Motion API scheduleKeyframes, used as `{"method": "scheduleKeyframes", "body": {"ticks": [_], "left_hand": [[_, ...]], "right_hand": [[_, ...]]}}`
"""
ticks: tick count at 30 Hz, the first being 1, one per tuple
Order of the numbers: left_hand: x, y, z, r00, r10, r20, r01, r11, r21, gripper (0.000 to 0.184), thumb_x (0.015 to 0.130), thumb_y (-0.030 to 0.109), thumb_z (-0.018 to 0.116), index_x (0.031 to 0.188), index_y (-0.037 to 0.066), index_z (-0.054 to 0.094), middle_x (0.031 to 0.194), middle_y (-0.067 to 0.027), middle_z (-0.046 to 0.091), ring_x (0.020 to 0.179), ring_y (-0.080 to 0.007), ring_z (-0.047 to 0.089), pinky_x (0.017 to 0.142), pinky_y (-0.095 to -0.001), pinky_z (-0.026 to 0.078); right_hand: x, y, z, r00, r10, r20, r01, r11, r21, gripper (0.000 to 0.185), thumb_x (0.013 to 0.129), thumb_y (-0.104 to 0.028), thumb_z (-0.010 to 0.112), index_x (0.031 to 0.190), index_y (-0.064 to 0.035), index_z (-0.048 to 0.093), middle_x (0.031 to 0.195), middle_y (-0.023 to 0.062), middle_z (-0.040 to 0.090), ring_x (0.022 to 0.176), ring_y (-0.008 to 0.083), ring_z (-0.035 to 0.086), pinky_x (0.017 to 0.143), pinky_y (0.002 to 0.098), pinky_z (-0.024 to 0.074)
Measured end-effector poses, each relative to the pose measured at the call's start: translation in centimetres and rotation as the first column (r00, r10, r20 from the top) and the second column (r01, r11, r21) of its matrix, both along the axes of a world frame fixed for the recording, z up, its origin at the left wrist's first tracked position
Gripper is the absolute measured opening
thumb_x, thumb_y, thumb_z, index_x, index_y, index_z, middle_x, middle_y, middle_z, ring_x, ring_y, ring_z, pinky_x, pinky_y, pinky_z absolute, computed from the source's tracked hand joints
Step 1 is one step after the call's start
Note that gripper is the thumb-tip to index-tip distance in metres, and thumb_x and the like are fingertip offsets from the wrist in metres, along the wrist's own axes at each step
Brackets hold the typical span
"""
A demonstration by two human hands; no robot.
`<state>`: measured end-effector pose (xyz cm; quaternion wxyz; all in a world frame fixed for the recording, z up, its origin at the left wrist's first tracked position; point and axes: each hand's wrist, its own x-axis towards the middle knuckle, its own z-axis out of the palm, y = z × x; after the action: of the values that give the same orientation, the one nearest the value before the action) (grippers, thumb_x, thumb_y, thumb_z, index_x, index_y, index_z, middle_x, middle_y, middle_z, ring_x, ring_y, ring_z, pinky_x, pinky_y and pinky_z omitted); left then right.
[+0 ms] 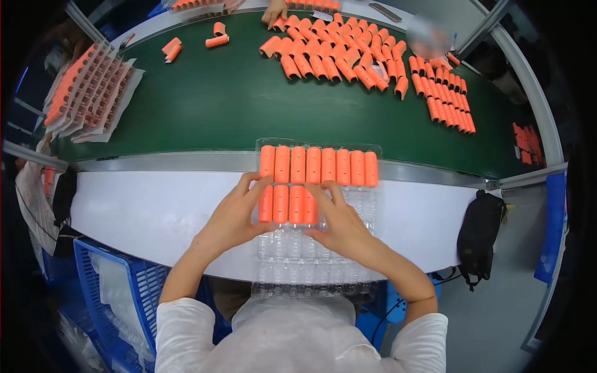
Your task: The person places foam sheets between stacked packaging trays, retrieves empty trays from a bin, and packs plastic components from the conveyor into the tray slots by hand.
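Note:
A clear plastic blister tray [292, 255] lies in front of me, its far end reaching over the metal edge of the green table. Its farthest row is filled with orange plastic shells [313, 165]. In the second row several more orange shells [288, 205] stand side by side at the left. My left hand [231, 216] grips the left end of this short row, thumb at the near side and fingers at the far side. My right hand [339, 221] holds the right end the same way. The nearer pockets of the tray hold no shells.
Many loose orange shells [323, 50] cover the far green surface [205, 118], with lined-up shells [443, 96] at right. Another person's hand [275, 12] reaches in there. Filled trays [93, 93] are stacked left. A blue crate [115, 280] and black bag [482, 236] flank me.

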<state>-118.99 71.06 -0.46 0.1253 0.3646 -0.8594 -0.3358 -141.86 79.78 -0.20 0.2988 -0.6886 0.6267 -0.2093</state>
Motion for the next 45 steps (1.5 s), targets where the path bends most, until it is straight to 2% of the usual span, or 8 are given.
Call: {"method": "scheduleKeyframes", "body": {"ticks": [9, 15, 20, 33, 38, 40, 44, 45], "left_hand": [[-3.9, -9.1, 0.6, 0.992, 0.063, -0.112, -0.068, 0.997, -0.043, 0.062, 0.075, 0.022, 0.082, 0.127, 0.002, 0.056, 0.12, -0.0109, 0.054, 0.093, -0.0264, 0.062, 0.078, -0.0369, 0.053], [-12.7, -25.1, -4.1, 0.971, 0.226, -0.083, -0.241, 0.893, -0.381, 0.089, 0.066, 0.035, 0.088, 0.139, 0.009, 0.044, 0.133, -0.0149, 0.043, 0.111, -0.0328, 0.058, 0.089, -0.0438, 0.052], [-16.0, -30.2, -5.7, 0.978, 0.186, 0.098, -0.138, 0.92, -0.367, 0.104, 0.059, 0.047, 0.089, 0.142, 0.012, 0.039, 0.135, -0.0152, 0.038, 0.119, -0.0352, 0.055, 0.095, -0.0466, 0.051], [-16.6, -29.5, -5.7, 0.983, 0.159, 0.089, -0.135, 0.964, -0.231, 0.099, 0.061, 0.044, 0.088, 0.141, 0.006, 0.043, 0.139, -0.0146, 0.045, 0.119, -0.0363, 0.056, 0.096, -0.0455, 0.05], [-16.3, -24.8, -5.7, 0.988, 0.135, 0.081, -0.111, 0.962, -0.249, 0.093, 0.063, 0.043, 0.087, 0.137, 0.006, 0.045, 0.132, -0.0138, 0.05, 0.118, -0.0354, 0.057, 0.095, -0.0458, 0.049], [-15.9, -22.9, -5.3, 0.984, 0.095, 0.151, -0.053, 0.965, -0.259, 0.091, 0.064, 0.042, 0.086, 0.137, 0.007, 0.045, 0.132, -0.0134, 0.05, 0.116, -0.0357, 0.058, 0.096, -0.0457, 0.049], [-15.4, -21.4, -4.6, 0.964, 0.194, 0.18, -0.141, 0.952, -0.271, 0.092, 0.063, 0.042, 0.087, 0.137, 0.006, 0.045, 0.131, -0.0139, 0.05, 0.115, -0.0349, 0.059, 0.095, -0.0452, 0.05], [-15.3, -21.2, -4.4, 0.959, 0.204, 0.196, -0.148, 0.952, -0.268, 0.093, 0.062, 0.042, 0.087, 0.137, 0.006, 0.045, 0.13, -0.0141, 0.05, 0.115, -0.0347, 0.059, 0.094, -0.0449, 0.05]], "right_hand": [[-6.0, -8.3, 1.6, 0.999, -0.036, -0.028, 0.033, 0.996, -0.088, 0.047, 0.079, -0.012, 0.075, 0.123, -0.0046, 0.059, 0.108, 0.0093, 0.057, 0.094, 0.0274, 0.061, 0.077, 0.0376, 0.0514], [-13.7, -27.0, -2.8, 0.936, -0.165, -0.311, 0.066, 0.951, -0.303, 0.076, 0.068, -0.008, 0.08, 0.136, -0.014, 0.048, 0.132, 0.0091, 0.047, 0.106, 0.0348, 0.06, 0.084, 0.0452, 0.0514], [-14.5, -33.5, -3.1, 0.863, 0.004, -0.505, -0.018, 1.0, -0.022, 0.102, 0.06, -0.018, 0.09, 0.147, -0.0194, 0.037, 0.142, 0.0074, 0.043, 0.122, 0.0325, 0.056, 0.095, 0.0469, 0.0509], [-15.6, -33.4, -5.0, 0.968, 0.055, -0.244, -0.056, 0.998, 0.003, 0.104, 0.058, -0.033, 0.091, 0.146, -0.014, 0.039, 0.148, 0.0163, 0.037, 0.133, 0.0376, 0.045, 0.108, 0.0455, 0.042], [-15.4, -29.6, -4.9, 0.995, 0.085, -0.045, -0.09, 0.989, -0.117, 0.099, 0.058, -0.026, 0.092, 0.141, -0.0085, 0.04, 0.129, 0.0209, 0.053, 0.113, 0.029, 0.057, 0.093, 0.0421, 0.048], [-15.1, -27.4, -3.0, 0.999, 0.026, 0.039, -0.032, 0.988, 0.154, 0.109, 0.057, -0.022, 0.092, 0.147, -0.0101, 0.032, 0.132, 0.0226, 0.05, 0.101, 0.0296, 0.062, 0.086, 0.0414, 0.0514], [-14.3, -26.4, -1.7, 0.996, 0.031, -0.089, -0.011, 0.975, 0.22, 0.115, 0.058, -0.016, 0.091, 0.153, -0.0127, 0.026, 0.076, 0.0095, 0.063, 0.06, 0.0199, 0.062, 0.042, 0.0328, 0.042], [-14.1, -26.6, -1.4, 0.99, 0.035, -0.136, -0.003, 0.973, 0.229, 0.116, 0.056, -0.016, 0.092, 0.152, -0.0123, 0.027, 0.1, 0.0168, 0.057, 0.061, 0.0212, 0.064, 0.05, 0.0346, 0.0489]]}}
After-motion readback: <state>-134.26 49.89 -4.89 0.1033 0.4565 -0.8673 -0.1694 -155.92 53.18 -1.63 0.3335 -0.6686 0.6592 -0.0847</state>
